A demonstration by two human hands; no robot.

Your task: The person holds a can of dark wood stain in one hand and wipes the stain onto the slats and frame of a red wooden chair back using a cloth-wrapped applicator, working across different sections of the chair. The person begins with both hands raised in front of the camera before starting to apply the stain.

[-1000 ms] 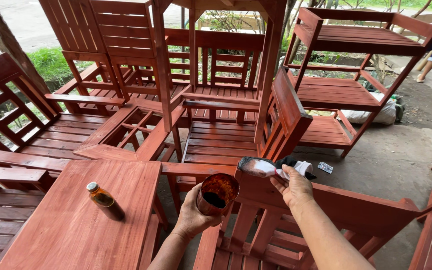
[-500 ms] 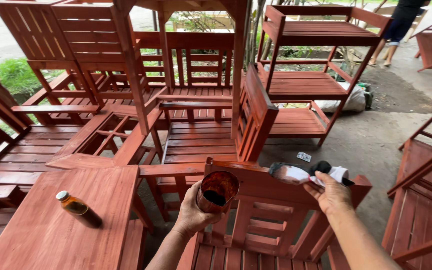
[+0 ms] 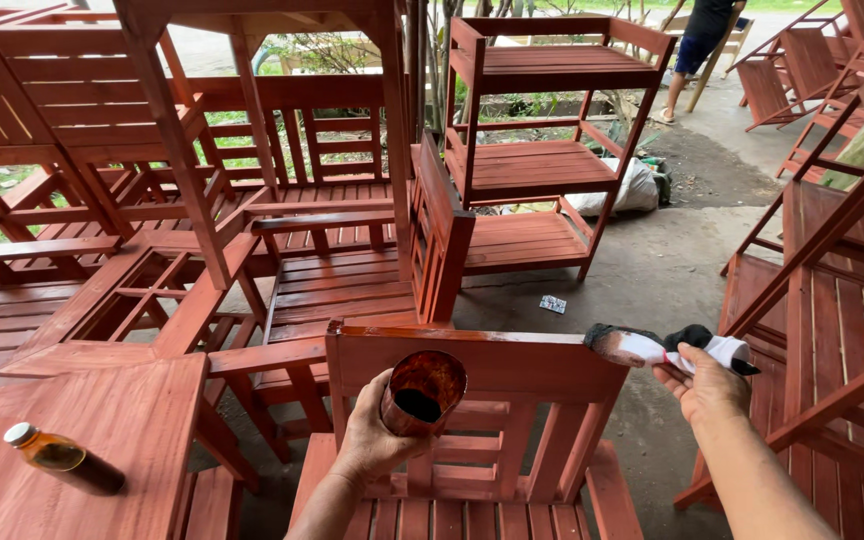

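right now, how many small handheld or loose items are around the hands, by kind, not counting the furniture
Cups of dark stain: 1, a cup held in the left hand
Staining cloths: 1, a cloth held in the right hand
Bottles: 1, a bottle lying on the red wooden table
Total: 3

The person (image 3: 707, 40) standing far off is cut at the top edge, only legs and a dark garment showing. The left hand (image 3: 372, 440) covers the lower side of the cup (image 3: 422, 392). The right hand (image 3: 707, 385) hides part of the rag (image 3: 642, 347). The card (image 3: 552, 304) on the floor is too small to make out.
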